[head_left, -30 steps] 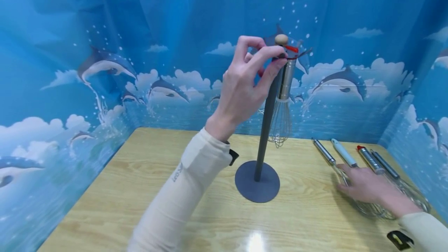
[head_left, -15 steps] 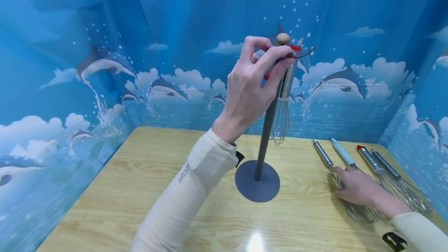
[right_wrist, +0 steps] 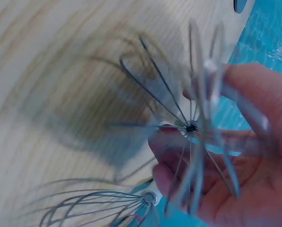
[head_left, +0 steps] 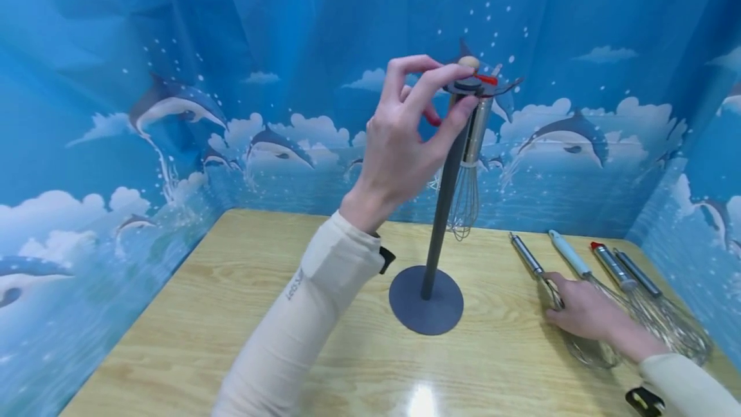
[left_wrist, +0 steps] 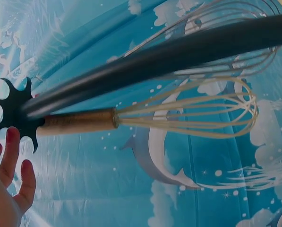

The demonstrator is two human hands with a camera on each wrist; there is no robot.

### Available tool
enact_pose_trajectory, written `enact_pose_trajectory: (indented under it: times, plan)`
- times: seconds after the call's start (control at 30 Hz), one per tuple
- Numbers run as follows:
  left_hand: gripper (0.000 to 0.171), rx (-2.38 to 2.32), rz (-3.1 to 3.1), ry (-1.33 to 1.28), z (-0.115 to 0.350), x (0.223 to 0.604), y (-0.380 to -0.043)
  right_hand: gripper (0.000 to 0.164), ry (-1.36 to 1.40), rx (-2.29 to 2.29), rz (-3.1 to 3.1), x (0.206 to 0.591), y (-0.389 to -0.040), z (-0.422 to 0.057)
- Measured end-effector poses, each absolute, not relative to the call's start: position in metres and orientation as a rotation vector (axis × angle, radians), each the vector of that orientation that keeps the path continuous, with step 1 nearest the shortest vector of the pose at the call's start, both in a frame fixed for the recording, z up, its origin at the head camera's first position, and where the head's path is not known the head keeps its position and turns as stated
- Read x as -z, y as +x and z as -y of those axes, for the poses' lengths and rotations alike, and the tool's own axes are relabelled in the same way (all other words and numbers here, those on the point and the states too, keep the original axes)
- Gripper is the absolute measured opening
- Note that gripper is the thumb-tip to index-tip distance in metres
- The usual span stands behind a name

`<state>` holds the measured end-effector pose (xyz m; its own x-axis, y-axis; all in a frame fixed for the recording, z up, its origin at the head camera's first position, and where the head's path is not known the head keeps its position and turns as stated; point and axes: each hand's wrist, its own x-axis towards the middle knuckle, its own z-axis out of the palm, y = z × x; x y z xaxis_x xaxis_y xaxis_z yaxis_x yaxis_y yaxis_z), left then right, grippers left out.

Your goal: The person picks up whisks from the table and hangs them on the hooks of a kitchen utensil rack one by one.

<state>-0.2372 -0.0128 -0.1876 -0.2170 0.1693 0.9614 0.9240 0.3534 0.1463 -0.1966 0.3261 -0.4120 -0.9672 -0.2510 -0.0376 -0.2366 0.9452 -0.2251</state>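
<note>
In the head view my left hand (head_left: 399, 140) is at the top of a dark upright stand (head_left: 443, 211), thumb and forefinger pinching the edge of its hooked disc. From that disc hangs a whisk with a metal handle (head_left: 475, 130). A whisk with a wooden handle (left_wrist: 79, 121) hangs there too, in the left wrist view. Over the table's right side my right hand (head_left: 590, 311) grips a metal whisk (head_left: 525, 253) around the neck, where handle meets wires. Its wire loops spread towards the camera in the right wrist view, partly blurred.
Right of the held whisk lie a whisk with a light blue handle (head_left: 567, 253), a red-tipped metal one (head_left: 613, 267) and a darker-handled one (head_left: 637, 272). The stand's round base (head_left: 425, 317) rests on the wooden table (head_left: 260, 275). A dolphin-print curtain (head_left: 324, 50) surrounds the table.
My right hand has moved left and closed on the metal whisk, whose handle has shifted slightly left. At the stand's top, my left hand has moved slightly; the disc is now more visible between thumb and forefinger.
</note>
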Motion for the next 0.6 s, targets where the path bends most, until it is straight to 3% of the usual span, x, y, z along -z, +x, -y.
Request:
enact_pose_trajectory:
  times: [0.3, 0.6]
  plan:
    - [0.034, 1.001, 1.675, -0.956, 0.019, 0.188, -0.241, 0.061, -0.369, 0.472, -3.141, 0.419, -0.193, -0.325]
    - [0.025, 1.024, 1.65, -0.965, 0.02, 0.19, -0.244, 0.066, -0.314, 0.68, -3.233, 0.409, -0.189, -0.319]
